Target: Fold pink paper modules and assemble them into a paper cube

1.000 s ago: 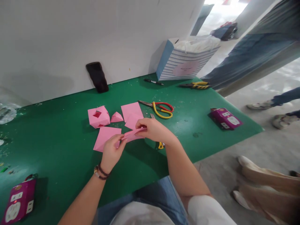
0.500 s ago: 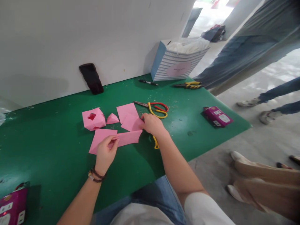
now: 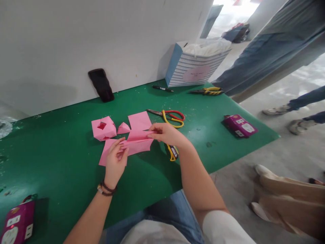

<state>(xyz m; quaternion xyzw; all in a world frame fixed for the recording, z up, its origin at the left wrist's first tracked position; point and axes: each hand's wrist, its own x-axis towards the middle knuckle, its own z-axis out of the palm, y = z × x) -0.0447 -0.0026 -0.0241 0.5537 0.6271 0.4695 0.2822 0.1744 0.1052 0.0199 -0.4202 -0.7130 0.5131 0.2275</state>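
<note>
My left hand [image 3: 116, 161] pinches the left end of a folded pink paper strip [image 3: 141, 147] between thumb and fingers. With thumb and fingertips, my right hand [image 3: 166, 135] grips the right edge of another pink paper piece [image 3: 137, 135], which lies against the strip's top edge. Beneath my left hand rests a pink sheet [image 3: 104, 154]. Beyond the hands sit a folded pink paper box [image 3: 108, 128] with an opening in its top, a small pink folded piece [image 3: 123, 128] and a flat pink sheet [image 3: 139, 120].
Scissors [image 3: 175, 117] with red and yellow handles lie beyond my right hand; a yellow-and-black tool [image 3: 173, 153] is partly under my right wrist. Farther off are pliers [image 3: 209, 90], a pen [image 3: 163, 88], a phone [image 3: 102, 85], a striped bag [image 3: 195, 67] and a purple box [image 3: 241, 126]. People stand at right.
My right hand has taken hold of a second pink paper piece and drawn it to the folded strip. My left hand's fingers have spread slightly along the strip's end.
</note>
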